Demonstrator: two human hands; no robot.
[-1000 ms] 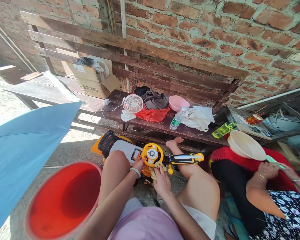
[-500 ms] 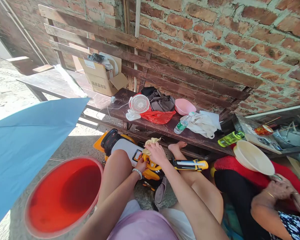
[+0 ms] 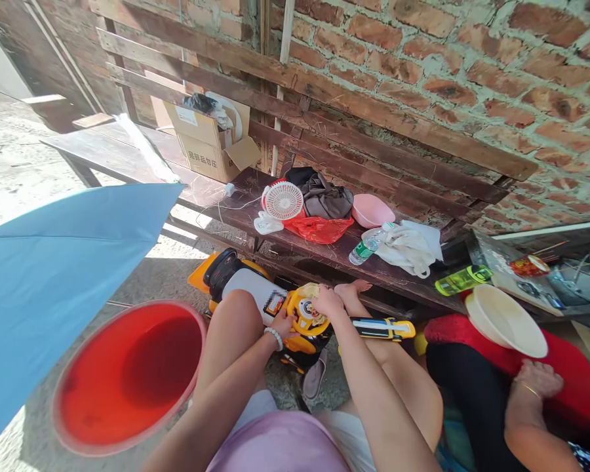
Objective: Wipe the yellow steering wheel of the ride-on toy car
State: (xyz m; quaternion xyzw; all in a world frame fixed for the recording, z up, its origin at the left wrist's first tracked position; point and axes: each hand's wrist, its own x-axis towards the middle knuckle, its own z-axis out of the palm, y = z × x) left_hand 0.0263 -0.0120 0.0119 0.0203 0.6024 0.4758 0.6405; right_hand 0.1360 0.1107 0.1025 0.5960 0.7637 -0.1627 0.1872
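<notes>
A yellow and white ride-on toy car [image 3: 255, 292] stands between my knees, with its yellow steering wheel [image 3: 305, 309] facing me. My right hand [image 3: 327, 301] presses a pale yellow rag [image 3: 312, 290] onto the top of the wheel. My left hand [image 3: 281, 324], wearing a white bead bracelet, grips the toy's side just left of the wheel. Part of the rag is hidden under my fingers. A long yellow, white and black toy piece [image 3: 381, 328] sticks out to the right.
A red basin [image 3: 128, 380] and a blue umbrella [image 3: 54, 282] lie to my left. A co-worker's hand [image 3: 535, 380] rests by a cream basin [image 3: 506, 321] on the right. A wooden bench [image 3: 295, 252] behind the toy holds a fan, bags, a bottle and cloth.
My right hand has come down from above the toy and now holds the rag on the steering wheel. The co-worker's hand has moved lower, and the view has shifted slightly.
</notes>
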